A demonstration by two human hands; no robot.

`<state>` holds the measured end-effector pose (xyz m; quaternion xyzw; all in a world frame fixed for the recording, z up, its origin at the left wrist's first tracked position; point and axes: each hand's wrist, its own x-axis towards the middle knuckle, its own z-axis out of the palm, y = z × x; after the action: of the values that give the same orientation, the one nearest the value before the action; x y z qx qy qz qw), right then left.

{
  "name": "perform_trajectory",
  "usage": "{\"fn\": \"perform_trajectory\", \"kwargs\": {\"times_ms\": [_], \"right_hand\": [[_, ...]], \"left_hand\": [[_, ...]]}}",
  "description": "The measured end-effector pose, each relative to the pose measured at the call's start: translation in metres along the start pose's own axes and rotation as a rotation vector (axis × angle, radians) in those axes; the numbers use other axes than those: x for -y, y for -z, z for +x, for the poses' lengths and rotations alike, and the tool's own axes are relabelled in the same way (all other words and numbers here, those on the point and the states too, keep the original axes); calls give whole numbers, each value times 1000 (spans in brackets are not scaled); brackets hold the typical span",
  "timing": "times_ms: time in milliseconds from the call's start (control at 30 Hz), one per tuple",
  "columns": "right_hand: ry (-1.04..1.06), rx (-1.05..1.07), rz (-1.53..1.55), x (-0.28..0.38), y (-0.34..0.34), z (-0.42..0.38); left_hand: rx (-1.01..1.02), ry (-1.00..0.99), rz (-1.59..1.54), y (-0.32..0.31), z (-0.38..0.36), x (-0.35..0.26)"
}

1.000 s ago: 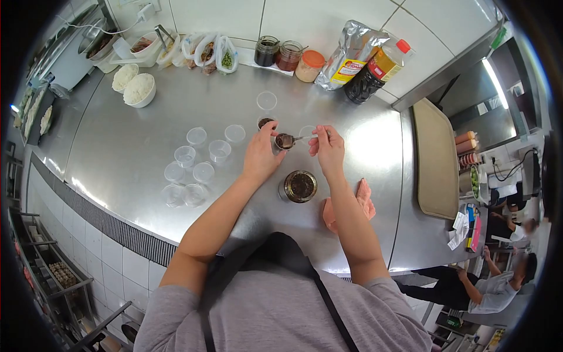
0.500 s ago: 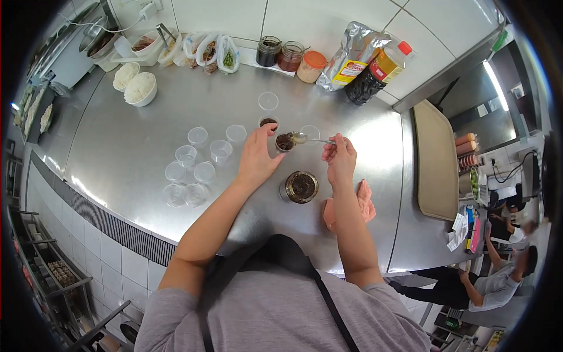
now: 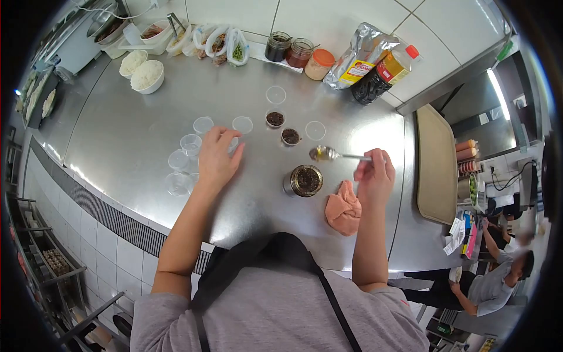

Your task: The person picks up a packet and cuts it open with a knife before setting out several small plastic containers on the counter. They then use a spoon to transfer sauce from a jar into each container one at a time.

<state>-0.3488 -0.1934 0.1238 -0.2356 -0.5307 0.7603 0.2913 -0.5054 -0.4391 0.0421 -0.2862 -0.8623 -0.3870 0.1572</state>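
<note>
My left hand reaches over a group of clear plastic cups on the steel counter; its fingers are apart at a cup that it partly hides, and whether they touch it is unclear. My right hand holds a metal spoon with some residue in its bowl, in the air right of the cups. Two small cups with dark filling stand near the middle. Below the spoon is an open glass jar of dark sauce. A pink cloth lies beside my right forearm.
Rice bowls, bags, jars, a foil pouch and a bottle line the back. Clear lids lie near the filled cups. A tray stands right; beyond it is a co-worker.
My left hand has let go of the filled cup and moved left to the clear cups. My right hand has drawn the spoon away to the right and down.
</note>
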Motion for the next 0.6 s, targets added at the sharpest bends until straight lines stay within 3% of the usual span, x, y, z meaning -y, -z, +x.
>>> {"fn": "perform_trajectory", "kwargs": {"times_ms": [67, 100, 167, 400, 600], "right_hand": [[151, 39, -353, 9, 4, -20], [151, 41, -356, 7, 6, -28], [741, 344, -1178, -3, 7, -40], [850, 386, -1084, -12, -5, -49], [815, 368, -1069, -7, 0, -53]], "left_hand": [[45, -18, -19, -5, 1, -6], [44, -16, -22, -7, 3, -6], [-2, 48, 101, -8, 8, -5], [19, -17, 76, 7, 12, 1], [201, 112, -167, -32, -4, -13]]}}
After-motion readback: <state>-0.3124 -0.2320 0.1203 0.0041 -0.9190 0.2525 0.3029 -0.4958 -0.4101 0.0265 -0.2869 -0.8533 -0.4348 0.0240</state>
